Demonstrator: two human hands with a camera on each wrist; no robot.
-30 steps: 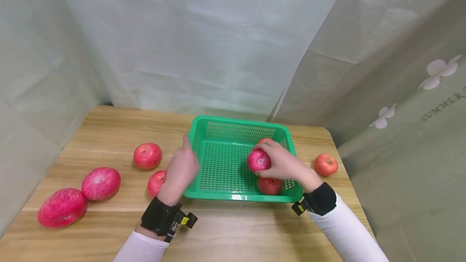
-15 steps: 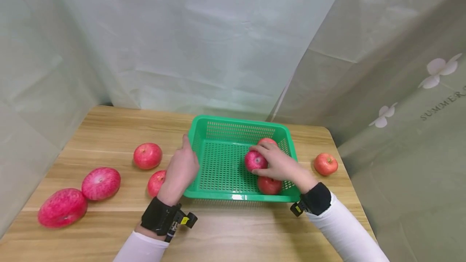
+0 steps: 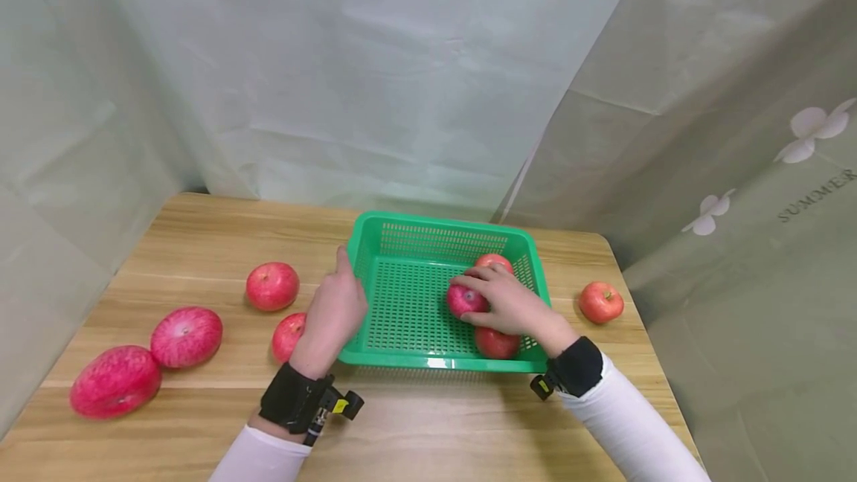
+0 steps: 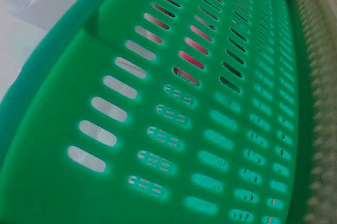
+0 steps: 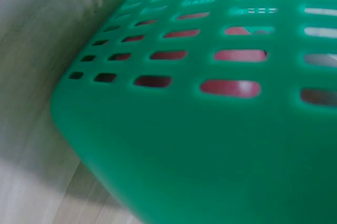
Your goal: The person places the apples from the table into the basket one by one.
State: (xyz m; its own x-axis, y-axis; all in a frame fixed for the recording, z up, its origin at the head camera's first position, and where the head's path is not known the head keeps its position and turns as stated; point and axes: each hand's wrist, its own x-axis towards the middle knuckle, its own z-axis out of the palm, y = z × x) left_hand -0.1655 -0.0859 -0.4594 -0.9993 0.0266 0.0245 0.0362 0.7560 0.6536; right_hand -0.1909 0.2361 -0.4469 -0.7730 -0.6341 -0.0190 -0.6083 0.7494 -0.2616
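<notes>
A green plastic basket (image 3: 418, 364) with slotted walls stands on the table. My left hand (image 3: 332, 311) holds its left rim, with one finger pointing along the edge; the other fingers are mostly hidden. Inside the basket's right half, my right hand (image 3: 512, 302) grips a pinkish-red apple (image 3: 463, 301) between thumb and fingers. One red apple (image 3: 497, 344) sits just in front of that hand, and another apple (image 3: 494, 262) shows behind it, partly covered. Through the slots of the basket wall (image 5: 158, 129), the right wrist view shows bits of red fruit.
Left of the basket lie several apples: one (image 3: 271, 286) towards the back, one (image 3: 289, 338) half behind my left wrist, and two streaked ones (image 3: 186, 337) further left. A lone apple (image 3: 600, 302) rests right of the basket. Pale curtains (image 3: 402, 95) enclose the wooden table (image 3: 428, 422).
My right hand has moved slightly left and lower in the basket with the apple in its grip. The left hand and the basket have stayed put.
</notes>
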